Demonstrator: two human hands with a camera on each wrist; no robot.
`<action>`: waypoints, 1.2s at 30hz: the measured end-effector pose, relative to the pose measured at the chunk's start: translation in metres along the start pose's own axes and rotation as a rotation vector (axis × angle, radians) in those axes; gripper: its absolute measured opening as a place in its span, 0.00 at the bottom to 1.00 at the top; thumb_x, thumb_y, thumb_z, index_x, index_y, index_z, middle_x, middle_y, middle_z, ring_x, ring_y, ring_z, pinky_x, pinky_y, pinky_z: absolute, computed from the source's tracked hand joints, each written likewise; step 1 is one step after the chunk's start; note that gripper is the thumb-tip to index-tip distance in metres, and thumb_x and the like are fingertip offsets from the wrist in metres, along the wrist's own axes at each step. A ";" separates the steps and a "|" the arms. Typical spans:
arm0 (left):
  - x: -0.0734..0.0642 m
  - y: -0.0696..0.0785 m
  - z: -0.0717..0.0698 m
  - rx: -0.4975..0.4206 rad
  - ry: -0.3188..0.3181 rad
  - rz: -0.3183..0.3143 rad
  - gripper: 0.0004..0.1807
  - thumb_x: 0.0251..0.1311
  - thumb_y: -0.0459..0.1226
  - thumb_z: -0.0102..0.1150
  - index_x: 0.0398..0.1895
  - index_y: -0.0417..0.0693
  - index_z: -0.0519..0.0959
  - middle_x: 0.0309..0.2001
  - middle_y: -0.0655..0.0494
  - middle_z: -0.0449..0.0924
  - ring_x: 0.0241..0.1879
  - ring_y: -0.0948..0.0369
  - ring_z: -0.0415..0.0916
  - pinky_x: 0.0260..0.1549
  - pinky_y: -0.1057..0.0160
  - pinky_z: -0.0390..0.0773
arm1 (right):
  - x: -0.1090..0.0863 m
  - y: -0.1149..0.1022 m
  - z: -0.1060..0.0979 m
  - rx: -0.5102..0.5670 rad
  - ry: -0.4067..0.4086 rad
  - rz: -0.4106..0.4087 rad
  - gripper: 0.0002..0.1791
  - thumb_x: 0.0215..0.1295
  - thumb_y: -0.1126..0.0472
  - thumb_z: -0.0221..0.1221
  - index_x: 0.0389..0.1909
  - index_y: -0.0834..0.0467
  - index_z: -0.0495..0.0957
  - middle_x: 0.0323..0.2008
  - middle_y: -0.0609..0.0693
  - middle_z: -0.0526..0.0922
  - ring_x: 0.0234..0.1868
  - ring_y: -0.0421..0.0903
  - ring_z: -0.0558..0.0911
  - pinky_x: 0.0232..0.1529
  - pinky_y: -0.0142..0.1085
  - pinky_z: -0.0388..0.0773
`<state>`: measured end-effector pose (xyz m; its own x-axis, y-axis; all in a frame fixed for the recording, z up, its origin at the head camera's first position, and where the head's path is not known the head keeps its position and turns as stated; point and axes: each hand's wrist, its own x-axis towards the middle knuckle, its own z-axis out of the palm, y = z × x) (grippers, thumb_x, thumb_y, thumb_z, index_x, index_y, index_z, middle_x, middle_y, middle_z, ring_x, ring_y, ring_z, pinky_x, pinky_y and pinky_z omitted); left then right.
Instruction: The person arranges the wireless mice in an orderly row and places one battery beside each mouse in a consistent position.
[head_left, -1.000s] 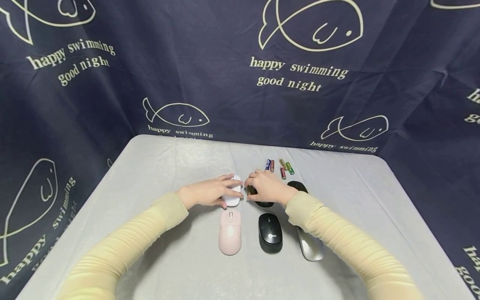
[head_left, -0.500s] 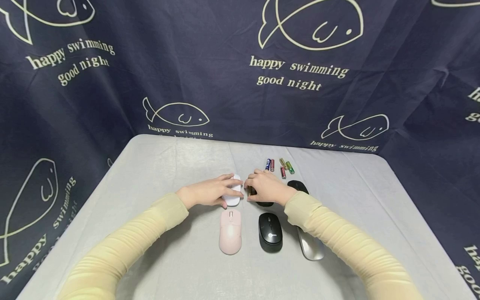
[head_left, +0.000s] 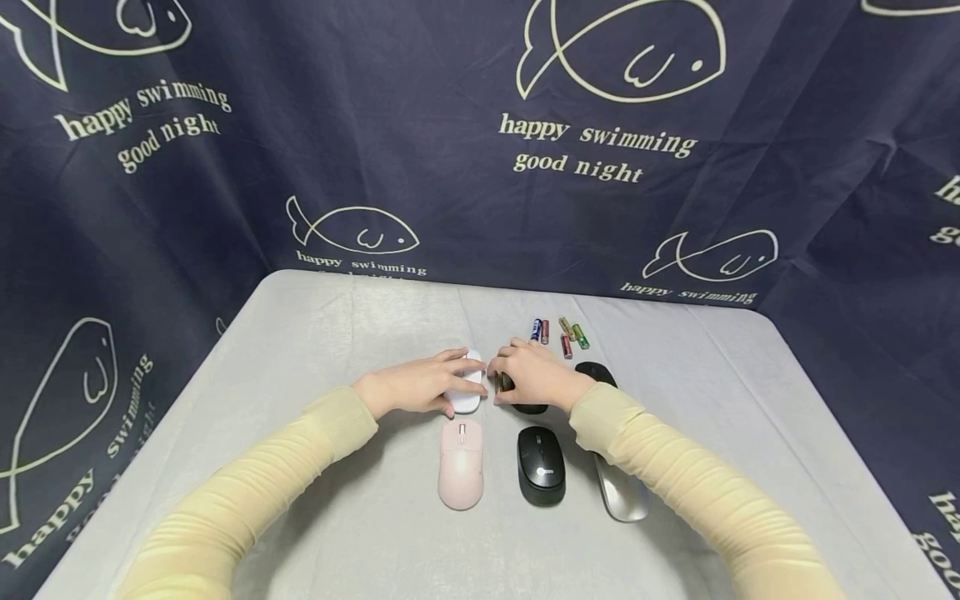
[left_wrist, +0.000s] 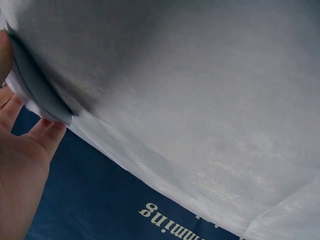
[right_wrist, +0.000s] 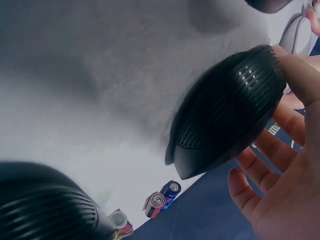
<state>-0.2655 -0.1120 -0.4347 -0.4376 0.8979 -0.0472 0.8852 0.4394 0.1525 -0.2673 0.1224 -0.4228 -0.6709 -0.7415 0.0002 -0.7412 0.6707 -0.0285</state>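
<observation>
My left hand (head_left: 420, 385) grips a white computer mouse (head_left: 468, 402) lying on the table, thumb near its front end and fingers across its back end. In the left wrist view the grey side of this white mouse (left_wrist: 37, 82) shows between thumb and fingertips. Just to the right, my right hand (head_left: 534, 373) holds a black mouse (head_left: 531, 408) with ribbed sides, mostly covered by the hand in the head view. The right wrist view shows the black mouse (right_wrist: 225, 110) between my thumb and fingers. The two hands nearly meet, fingertips facing.
Nearer me lie a pink mouse (head_left: 461, 477), another black mouse (head_left: 542, 468) and a silver mouse (head_left: 622, 493) partly under the right sleeve. A further black mouse (head_left: 596, 372) sits behind that sleeve. Several small batteries (head_left: 566, 345) lie farther back, before a dark blue curtain (head_left: 465, 167).
</observation>
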 end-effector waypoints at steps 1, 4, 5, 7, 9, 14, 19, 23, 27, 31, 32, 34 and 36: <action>0.000 0.000 0.000 -0.001 0.000 0.000 0.33 0.51 0.49 0.63 0.64 0.60 0.70 0.71 0.48 0.57 0.70 0.40 0.49 0.69 0.49 0.54 | 0.000 0.001 0.000 0.002 0.004 -0.003 0.23 0.48 0.43 0.68 0.43 0.50 0.82 0.42 0.47 0.82 0.44 0.48 0.76 0.41 0.44 0.75; 0.000 0.000 0.000 0.001 0.004 0.000 0.33 0.51 0.49 0.63 0.64 0.60 0.71 0.71 0.48 0.58 0.70 0.39 0.50 0.69 0.49 0.54 | -0.002 0.004 -0.003 0.009 0.008 -0.005 0.26 0.48 0.41 0.68 0.46 0.50 0.81 0.44 0.47 0.82 0.46 0.48 0.76 0.42 0.44 0.75; 0.000 -0.001 0.000 0.000 0.006 0.000 0.33 0.51 0.49 0.63 0.64 0.60 0.71 0.70 0.48 0.58 0.70 0.39 0.50 0.69 0.49 0.54 | -0.002 0.005 -0.003 0.008 0.009 -0.004 0.26 0.49 0.41 0.68 0.47 0.50 0.80 0.45 0.47 0.81 0.46 0.48 0.76 0.43 0.45 0.75; 0.000 -0.001 0.000 -0.003 0.009 0.001 0.33 0.50 0.49 0.63 0.64 0.60 0.71 0.70 0.48 0.58 0.69 0.39 0.50 0.69 0.49 0.54 | -0.003 0.008 -0.005 0.003 0.012 0.000 0.27 0.49 0.41 0.67 0.48 0.50 0.80 0.46 0.47 0.81 0.47 0.49 0.76 0.46 0.46 0.75; 0.000 0.000 0.000 -0.008 0.008 0.001 0.33 0.50 0.49 0.64 0.63 0.59 0.71 0.70 0.48 0.59 0.69 0.39 0.50 0.69 0.49 0.54 | -0.003 0.010 -0.007 -0.005 0.020 0.005 0.28 0.49 0.40 0.67 0.49 0.51 0.80 0.46 0.47 0.81 0.48 0.49 0.76 0.48 0.48 0.75; 0.000 0.001 -0.001 -0.018 -0.001 -0.003 0.33 0.51 0.48 0.64 0.63 0.59 0.72 0.70 0.48 0.59 0.69 0.39 0.50 0.69 0.49 0.55 | -0.004 0.016 -0.013 -0.022 0.038 0.014 0.26 0.52 0.43 0.66 0.50 0.51 0.79 0.46 0.48 0.81 0.48 0.49 0.76 0.49 0.49 0.76; -0.001 0.002 -0.003 -0.034 0.001 -0.001 0.32 0.51 0.47 0.65 0.63 0.58 0.72 0.70 0.48 0.59 0.69 0.38 0.50 0.68 0.49 0.55 | -0.004 0.023 -0.023 -0.031 0.050 0.037 0.25 0.53 0.45 0.66 0.50 0.51 0.79 0.48 0.48 0.81 0.49 0.50 0.76 0.48 0.51 0.75; -0.001 0.002 -0.003 -0.039 0.007 0.003 0.32 0.51 0.46 0.65 0.63 0.58 0.72 0.70 0.48 0.59 0.69 0.38 0.51 0.68 0.49 0.55 | -0.003 0.031 -0.030 -0.045 0.057 0.061 0.25 0.53 0.45 0.66 0.50 0.51 0.79 0.49 0.48 0.81 0.50 0.51 0.75 0.47 0.50 0.75; -0.001 0.002 -0.002 -0.044 0.009 0.000 0.32 0.50 0.46 0.65 0.63 0.58 0.72 0.70 0.48 0.59 0.69 0.38 0.50 0.68 0.48 0.54 | -0.001 0.038 -0.033 -0.053 0.069 0.069 0.25 0.52 0.46 0.66 0.50 0.52 0.79 0.48 0.49 0.81 0.49 0.52 0.75 0.46 0.50 0.75; 0.000 0.002 -0.002 -0.045 0.007 -0.006 0.32 0.50 0.47 0.65 0.63 0.59 0.72 0.70 0.48 0.59 0.69 0.38 0.50 0.68 0.49 0.54 | 0.001 0.046 -0.034 -0.064 0.075 0.072 0.25 0.52 0.46 0.66 0.50 0.52 0.79 0.48 0.49 0.81 0.49 0.52 0.75 0.47 0.49 0.75; 0.000 0.002 -0.002 -0.043 0.007 -0.006 0.33 0.50 0.47 0.65 0.63 0.59 0.72 0.70 0.48 0.59 0.69 0.39 0.50 0.69 0.49 0.54 | 0.001 0.047 -0.034 -0.063 0.076 0.077 0.25 0.52 0.46 0.67 0.50 0.52 0.79 0.48 0.50 0.81 0.49 0.53 0.75 0.47 0.50 0.75; 0.000 0.002 -0.002 -0.040 0.007 -0.005 0.33 0.50 0.47 0.65 0.63 0.59 0.72 0.70 0.49 0.59 0.70 0.39 0.50 0.69 0.49 0.54 | 0.002 0.050 -0.033 -0.061 0.078 0.087 0.25 0.51 0.47 0.67 0.49 0.52 0.80 0.48 0.50 0.81 0.49 0.53 0.75 0.48 0.50 0.75; 0.001 0.002 -0.001 -0.041 0.008 -0.004 0.33 0.50 0.47 0.65 0.63 0.59 0.72 0.70 0.48 0.59 0.70 0.39 0.50 0.69 0.50 0.53 | 0.003 0.053 -0.033 -0.060 0.082 0.099 0.24 0.51 0.47 0.67 0.49 0.52 0.80 0.48 0.50 0.81 0.50 0.53 0.75 0.48 0.51 0.74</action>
<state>-0.2640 -0.1103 -0.4332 -0.4423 0.8960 -0.0395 0.8765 0.4412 0.1923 -0.3093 0.1570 -0.3913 -0.7388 -0.6690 0.0819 -0.6693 0.7425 0.0278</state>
